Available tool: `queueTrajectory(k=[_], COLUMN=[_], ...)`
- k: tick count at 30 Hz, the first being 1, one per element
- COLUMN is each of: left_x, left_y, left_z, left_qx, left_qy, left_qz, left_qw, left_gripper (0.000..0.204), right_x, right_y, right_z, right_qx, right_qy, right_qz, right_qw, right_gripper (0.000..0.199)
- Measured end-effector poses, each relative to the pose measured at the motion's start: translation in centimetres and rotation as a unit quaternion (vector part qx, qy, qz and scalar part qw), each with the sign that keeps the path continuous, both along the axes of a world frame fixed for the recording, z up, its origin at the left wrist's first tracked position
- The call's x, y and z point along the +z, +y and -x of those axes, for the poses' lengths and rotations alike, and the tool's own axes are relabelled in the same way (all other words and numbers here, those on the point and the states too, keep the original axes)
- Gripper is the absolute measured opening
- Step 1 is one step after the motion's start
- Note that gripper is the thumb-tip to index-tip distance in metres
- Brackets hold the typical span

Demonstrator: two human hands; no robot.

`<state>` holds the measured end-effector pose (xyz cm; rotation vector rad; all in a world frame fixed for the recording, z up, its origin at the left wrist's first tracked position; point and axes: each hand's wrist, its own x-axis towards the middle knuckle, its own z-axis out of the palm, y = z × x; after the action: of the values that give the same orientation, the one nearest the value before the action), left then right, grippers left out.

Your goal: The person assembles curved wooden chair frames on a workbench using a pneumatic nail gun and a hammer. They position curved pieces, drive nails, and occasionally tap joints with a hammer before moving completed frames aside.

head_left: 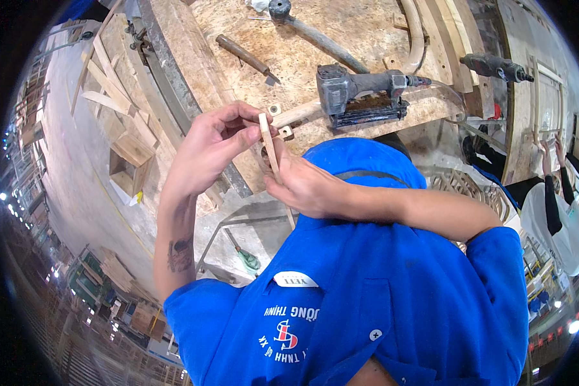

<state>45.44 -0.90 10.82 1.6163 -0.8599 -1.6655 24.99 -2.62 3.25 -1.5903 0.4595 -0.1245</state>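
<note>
My left hand (222, 145) pinches the upper end of a narrow, pale wooden strip (268, 138) between thumb and fingers. Lower down, my right hand (309, 183) has its fingers closed round the same strip. The strip stands tilted, at the near edge of the workbench (341, 55). Just beyond my hands, small wooden blocks with holes (286, 132) lie beside a rounded wooden rod (299, 114). A dark pneumatic nail gun (360, 90) rests on the bench to the right of them.
A wooden-handled chisel (243, 56) and a long-handled hammer (321, 42) lie farther back. Another dark air tool (495, 67) sits at right, near curved wooden pieces (441, 38). Wood offcuts (132, 148) are piled at left. A co-worker's hands (551, 157) touch a wooden frame at far right.
</note>
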Motion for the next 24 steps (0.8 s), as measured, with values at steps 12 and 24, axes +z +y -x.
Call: queueTrajectory(k=[12,24], left_x=[0.7,0.5], left_y=[-1.4,-0.6], left_z=[1.2,6.8], left_qx=[0.089,0.144], left_qy=[-0.037,-0.266], left_qz=[0.088,0.180], left_qw=[0.991,0.936], left_gripper=[0.031,0.023], right_x=[0.8,-0.1], right_y=[-3.2,-2.5], right_z=[-0.3,0.2], right_qx=[0.003,-0.030], right_qy=[0.012,0.005], right_qz=[-0.167,-0.247], right_qw=[0.986,0.968], right_gripper=[0.016,0.025])
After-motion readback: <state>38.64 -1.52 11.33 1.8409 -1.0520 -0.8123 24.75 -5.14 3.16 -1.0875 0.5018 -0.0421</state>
